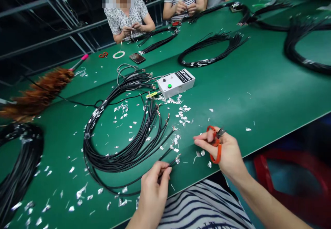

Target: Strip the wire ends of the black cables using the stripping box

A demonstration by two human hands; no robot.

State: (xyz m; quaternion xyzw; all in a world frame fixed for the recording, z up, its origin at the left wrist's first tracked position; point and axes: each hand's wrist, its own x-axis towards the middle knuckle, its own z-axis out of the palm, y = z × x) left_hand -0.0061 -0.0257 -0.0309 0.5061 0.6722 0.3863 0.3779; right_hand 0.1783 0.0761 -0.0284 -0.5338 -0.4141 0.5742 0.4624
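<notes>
My left hand (154,184) pinches the end of a thin black cable (170,162) near the table's front edge; a foil-wrapped tip sticks out past my fingers. That cable belongs to a looped bundle of black cables (116,143) lying on the green table (258,94). My right hand (224,149) holds small orange-handled scissors (215,143), with fingers through the handles and blades pointing up and right, apart from the cable. Silver foil scraps (181,113) lie scattered between the bundle and my hands.
A white tester box (176,82) with a green button sits behind the bundle. A feather duster (38,93) lies at the left. More cable coils (212,50) lie farther back and right. Other people sit across the table, hands on cables. A phone (137,58) and tape ring (118,54) lie near them.
</notes>
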